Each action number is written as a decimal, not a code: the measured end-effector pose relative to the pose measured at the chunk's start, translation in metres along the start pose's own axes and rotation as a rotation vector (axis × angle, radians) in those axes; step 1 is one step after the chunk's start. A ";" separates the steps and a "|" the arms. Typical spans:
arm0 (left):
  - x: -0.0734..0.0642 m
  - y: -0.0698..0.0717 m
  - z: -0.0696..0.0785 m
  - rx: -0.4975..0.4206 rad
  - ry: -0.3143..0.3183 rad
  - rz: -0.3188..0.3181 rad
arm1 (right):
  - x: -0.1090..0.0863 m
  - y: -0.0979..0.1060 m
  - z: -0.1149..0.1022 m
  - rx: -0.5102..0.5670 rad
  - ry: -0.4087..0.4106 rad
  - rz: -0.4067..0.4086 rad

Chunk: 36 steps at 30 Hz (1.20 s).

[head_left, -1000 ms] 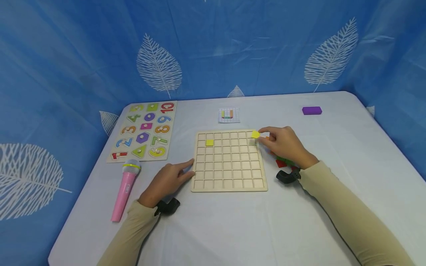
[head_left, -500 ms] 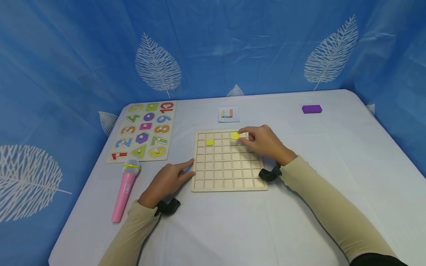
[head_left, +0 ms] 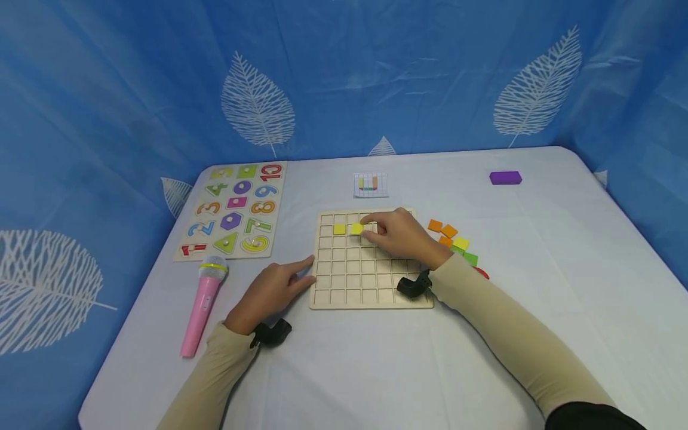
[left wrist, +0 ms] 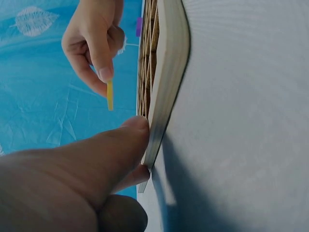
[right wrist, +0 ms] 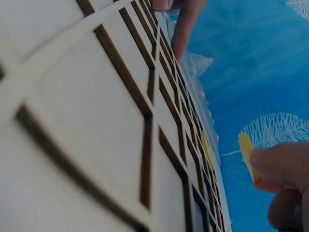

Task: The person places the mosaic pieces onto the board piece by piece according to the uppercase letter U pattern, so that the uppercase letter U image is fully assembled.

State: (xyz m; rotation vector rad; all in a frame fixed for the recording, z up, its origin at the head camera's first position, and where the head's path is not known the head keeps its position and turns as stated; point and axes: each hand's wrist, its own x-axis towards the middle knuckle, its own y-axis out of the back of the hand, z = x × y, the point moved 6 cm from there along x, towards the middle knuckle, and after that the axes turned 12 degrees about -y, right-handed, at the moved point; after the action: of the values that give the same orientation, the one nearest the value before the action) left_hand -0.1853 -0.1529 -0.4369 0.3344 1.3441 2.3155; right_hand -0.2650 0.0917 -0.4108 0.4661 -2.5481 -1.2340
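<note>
A wooden grid board (head_left: 344,286) lies flat on the white table. One yellow square tile (head_left: 339,229) sits in a cell of its upper left part. My right hand (head_left: 405,236) is over the upper part of the board and pinches another yellow square tile (head_left: 357,229) between thumb and index finger. In the left wrist view this pinched tile (left wrist: 110,95) is seen edge-on, held above the board. At the board's left edge, my left hand (head_left: 271,295) touches the rim with its thumb and an outstretched finger.
Loose orange tiles (head_left: 435,225), green tiles (head_left: 470,259) and a red piece (head_left: 482,273) lie right of the board, partly behind the right forearm. Behind it is a pattern card (head_left: 370,185). A number puzzle (head_left: 231,209) and pink microphone (head_left: 200,313) lie left; a purple block (head_left: 505,178) lies back right.
My right hand has carried the pinched yellow tile leftward across the board, from its upper right corner to beside the tile lying there. My left hand has stayed at the edge.
</note>
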 end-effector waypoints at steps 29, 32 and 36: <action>-0.002 0.000 0.000 0.017 0.005 -0.029 | 0.011 -0.047 -0.015 0.038 -0.019 -0.068; -0.001 0.001 0.001 0.017 0.002 -0.028 | 0.011 -0.047 -0.015 0.014 -0.011 -0.055; 0.002 0.003 0.002 0.018 -0.009 -0.016 | 0.012 -0.044 -0.014 0.007 -0.015 -0.037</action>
State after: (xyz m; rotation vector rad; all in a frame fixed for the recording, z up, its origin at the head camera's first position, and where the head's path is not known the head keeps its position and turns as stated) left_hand -0.1865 -0.1514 -0.4335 0.3382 1.3589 2.2868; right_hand -0.2635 0.0510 -0.4365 0.5103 -2.5681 -1.2464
